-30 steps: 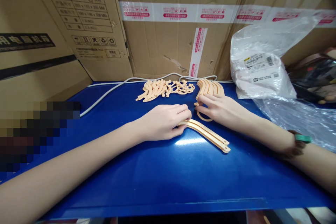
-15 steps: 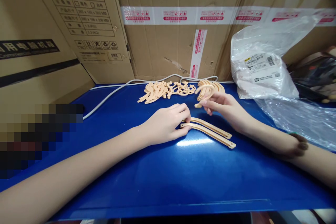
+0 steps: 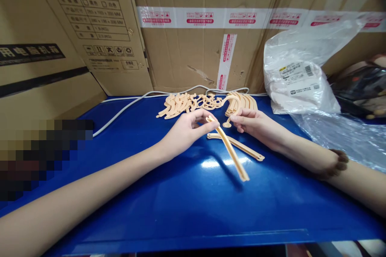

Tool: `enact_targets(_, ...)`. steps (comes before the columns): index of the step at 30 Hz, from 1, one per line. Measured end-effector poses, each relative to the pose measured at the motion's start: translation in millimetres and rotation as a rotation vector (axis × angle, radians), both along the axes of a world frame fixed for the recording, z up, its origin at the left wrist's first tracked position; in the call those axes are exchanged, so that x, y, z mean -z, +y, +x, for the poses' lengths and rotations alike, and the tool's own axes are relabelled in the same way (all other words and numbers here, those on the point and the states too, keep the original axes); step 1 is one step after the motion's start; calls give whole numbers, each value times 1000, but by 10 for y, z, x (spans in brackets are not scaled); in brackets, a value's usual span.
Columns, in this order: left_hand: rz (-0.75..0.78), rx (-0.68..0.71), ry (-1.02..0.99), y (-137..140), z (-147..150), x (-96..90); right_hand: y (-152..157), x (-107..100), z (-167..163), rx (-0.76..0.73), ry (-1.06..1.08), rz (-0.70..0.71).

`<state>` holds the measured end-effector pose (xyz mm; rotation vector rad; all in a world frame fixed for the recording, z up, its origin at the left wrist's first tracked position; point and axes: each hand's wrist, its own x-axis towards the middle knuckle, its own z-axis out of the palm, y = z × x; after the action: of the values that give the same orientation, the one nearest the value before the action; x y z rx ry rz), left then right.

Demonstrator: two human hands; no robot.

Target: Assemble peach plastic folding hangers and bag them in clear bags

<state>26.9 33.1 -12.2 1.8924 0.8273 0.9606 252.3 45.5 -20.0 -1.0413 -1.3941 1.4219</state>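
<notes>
Broadly, our blue desk sits against cardboard boxes, with a plastic bag at its right rear and a white cable along the back. Piles of tan plastic pieces lie behind our hands. Our left hand pinches a long tan strip by its upper end, lifted off the desk; another strip lies flat beneath. Our right hand grips a curved hook piece.

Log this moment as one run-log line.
left hand: pinches long strip, far end raised | right hand: holds hooked piece | second strip: flat on blue table
</notes>
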Motion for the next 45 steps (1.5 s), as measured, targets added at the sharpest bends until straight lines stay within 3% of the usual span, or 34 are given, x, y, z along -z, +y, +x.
enact_targets(6,-320,-1,-266,14,-5,-63,-18,-1,-10,-11,-42,29)
enact_targets(9,-366,-41,-263,24,-17,-90,-27,-10,-13,-18,-48,23)
enact_targets(13,-128,-132,145,38,-46,-85,-36,-30,-30,-47,-59,-9)
enact_targets(18,481,-216,832,-52,-58,-37,-26,-21,-36,-79,-82,1)
enact_targets(20,567,-216,1002,-80,-47,-15,-15,-6,-29,-87,-80,13)
enact_targets(24,567,-179,1034,-72,-31,17,-5,12,-18,-86,-81,23)
enact_targets(30,528,-87,905,-91,-21,11,-20,-5,-36,-49,-32,5)
enact_targets(45,594,-165,896,18,-75,43,-29,-9,-27,6,-35,-6)
